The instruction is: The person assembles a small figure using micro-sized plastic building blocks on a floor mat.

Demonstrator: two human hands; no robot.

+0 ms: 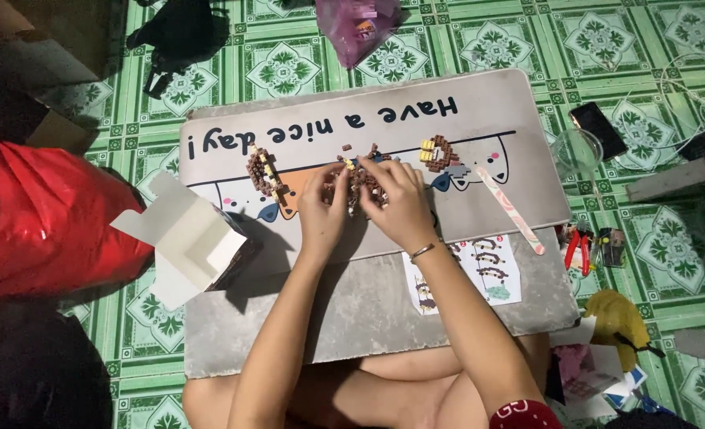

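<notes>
Both hands meet over the middle of a grey lap desk [495, 119] with a printed cartoon. My left hand [323, 208] and my right hand [400, 202] pinch a small brown brick build [360, 181] between the fingers, pressed close to the desk top. A finished brown and yellow brick strip [263, 171] lies to the left of the hands. Another small brown, yellow and grey brick piece [441, 154] lies to the right. Loose tiny bricks are scattered just above the hands. A thin bracelet circles my right wrist.
An open white cardboard box [189, 238] stands on the desk's left edge. A paper instruction sheet [491, 274] and a pink and white stick [511, 208] lie right. Red pliers [579, 248], a phone [598, 129], a red bag [42, 222] and a pink plastic bag [356, 28] lie on the green tiled floor.
</notes>
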